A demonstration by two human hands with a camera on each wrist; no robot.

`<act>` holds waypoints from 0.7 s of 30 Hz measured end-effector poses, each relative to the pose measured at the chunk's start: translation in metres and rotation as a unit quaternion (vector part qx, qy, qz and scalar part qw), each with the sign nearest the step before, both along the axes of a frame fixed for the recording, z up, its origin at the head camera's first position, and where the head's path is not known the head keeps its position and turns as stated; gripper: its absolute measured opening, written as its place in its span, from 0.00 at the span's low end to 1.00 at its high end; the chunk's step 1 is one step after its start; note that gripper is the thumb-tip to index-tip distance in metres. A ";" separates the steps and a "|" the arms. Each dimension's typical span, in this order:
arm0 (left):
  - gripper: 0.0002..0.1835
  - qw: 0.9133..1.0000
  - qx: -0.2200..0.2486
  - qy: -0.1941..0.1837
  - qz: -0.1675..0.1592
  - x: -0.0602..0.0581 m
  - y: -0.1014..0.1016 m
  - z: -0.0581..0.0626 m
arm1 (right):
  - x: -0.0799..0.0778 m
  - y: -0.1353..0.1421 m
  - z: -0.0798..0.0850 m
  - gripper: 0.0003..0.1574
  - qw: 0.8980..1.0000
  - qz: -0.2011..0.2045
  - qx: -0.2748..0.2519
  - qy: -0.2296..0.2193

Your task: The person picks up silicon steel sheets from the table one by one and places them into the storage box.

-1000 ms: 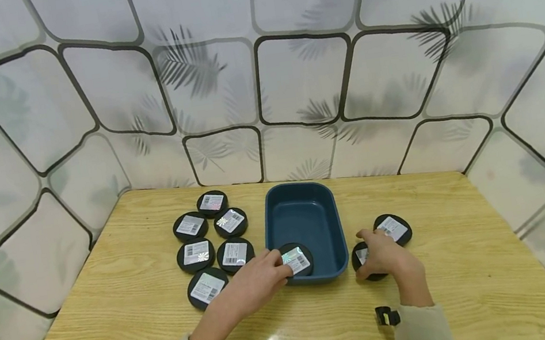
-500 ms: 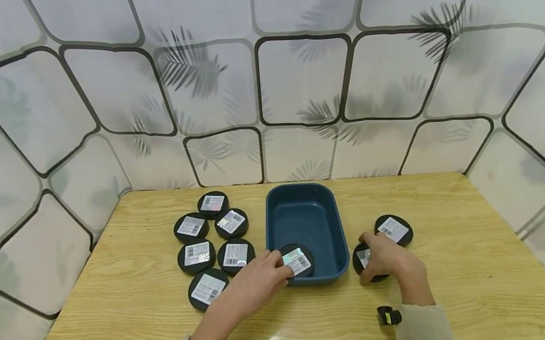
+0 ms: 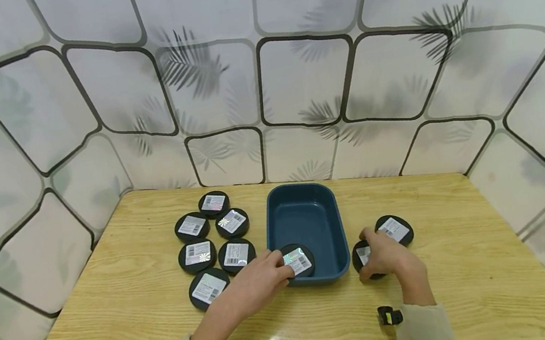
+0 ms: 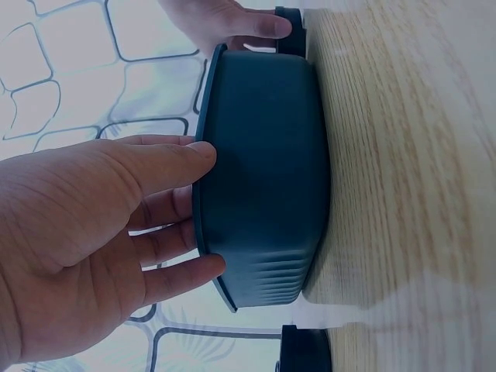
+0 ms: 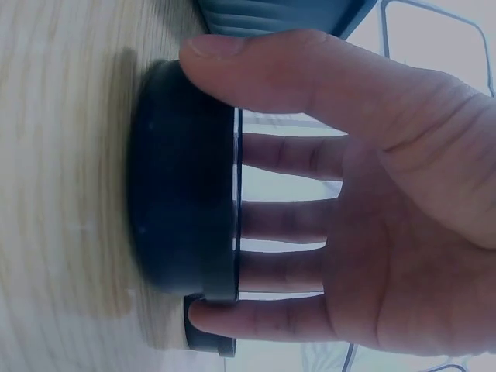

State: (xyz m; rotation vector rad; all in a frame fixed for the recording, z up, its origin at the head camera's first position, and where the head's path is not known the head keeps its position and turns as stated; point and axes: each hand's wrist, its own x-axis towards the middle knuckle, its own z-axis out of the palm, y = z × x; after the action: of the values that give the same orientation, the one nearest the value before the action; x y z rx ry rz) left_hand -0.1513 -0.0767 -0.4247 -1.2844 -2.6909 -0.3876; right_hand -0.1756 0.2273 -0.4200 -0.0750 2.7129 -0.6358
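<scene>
In the head view, my left hand [image 3: 261,279] reaches over the near left rim of a dark blue bin [image 3: 336,225]. Its fingers hold the left edge of a flat black round container [image 3: 302,260] with a white label and shiny sticker, in the bin's near corner. From the left wrist, thumb and fingers are at the bin's rim; the container is hidden behind the wall. To the right of the bin, my right hand [image 3: 386,255] grips another black round container [image 5: 182,186] from above, thumb on one side and fingers across the other. It is close against the table.
Several more labelled black round containers [image 3: 198,256] are grouped on the wooden table [image 3: 114,308] left of the bin. One more container [image 3: 395,229] stands just behind my right hand. A patterned wall covering [image 3: 218,84] borders the table at the back and sides.
</scene>
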 end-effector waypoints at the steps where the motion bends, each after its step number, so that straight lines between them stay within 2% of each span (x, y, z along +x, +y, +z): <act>1: 0.04 1.000 0.000 0.000 0.000 0.000 0.000 0.000 | 0.000 0.000 0.000 0.54 1.000 0.000 -0.001 0.001; 15: 0.04 1.000 0.000 0.004 0.000 -0.001 0.000 -0.001 | -0.001 0.000 0.004 0.53 0.999 0.014 0.001 0.029; 21: 0.04 1.000 0.003 0.007 -0.002 0.000 0.000 -0.001 | -0.001 0.003 0.005 0.54 0.999 0.015 0.003 0.028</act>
State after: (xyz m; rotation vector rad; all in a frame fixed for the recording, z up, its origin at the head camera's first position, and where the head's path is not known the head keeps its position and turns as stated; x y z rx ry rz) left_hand -0.1517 -0.0767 -0.4255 -1.2870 -2.6744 -0.3857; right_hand -0.1767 0.2307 -0.4149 -0.1339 2.7611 -0.6258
